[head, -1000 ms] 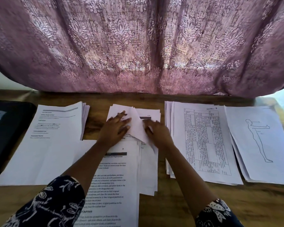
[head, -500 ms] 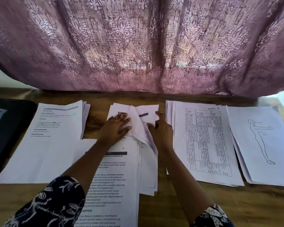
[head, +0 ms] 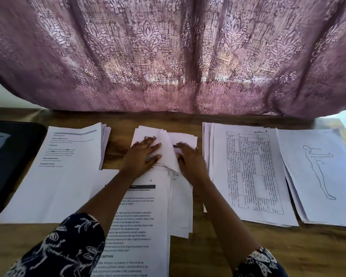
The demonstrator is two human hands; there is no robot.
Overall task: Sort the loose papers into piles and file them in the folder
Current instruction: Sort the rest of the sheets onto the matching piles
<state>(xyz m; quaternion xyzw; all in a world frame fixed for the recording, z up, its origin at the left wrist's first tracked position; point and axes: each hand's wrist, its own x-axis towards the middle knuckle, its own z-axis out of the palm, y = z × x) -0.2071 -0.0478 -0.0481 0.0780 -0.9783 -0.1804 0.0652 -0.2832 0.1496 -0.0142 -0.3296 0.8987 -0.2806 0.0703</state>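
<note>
My left hand (head: 142, 156) and right hand (head: 190, 159) lie flat, fingers straight, pressing the middle pile (head: 180, 206) beneath them; one sheet (head: 166, 152) humps up between. Light, floppy, slippery stuff, so I'd pinch that raised edge gently.

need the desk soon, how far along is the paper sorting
Done: three piles look sorted, a text pile at left, a table pile and a figure-drawing pile at right. In hand: the left hand and right hand rest on the middle pile, one sheet raised between them. Left: the front sheets lie loose, nothing is filed; the dark item at the left edge may be the folder.
</note>
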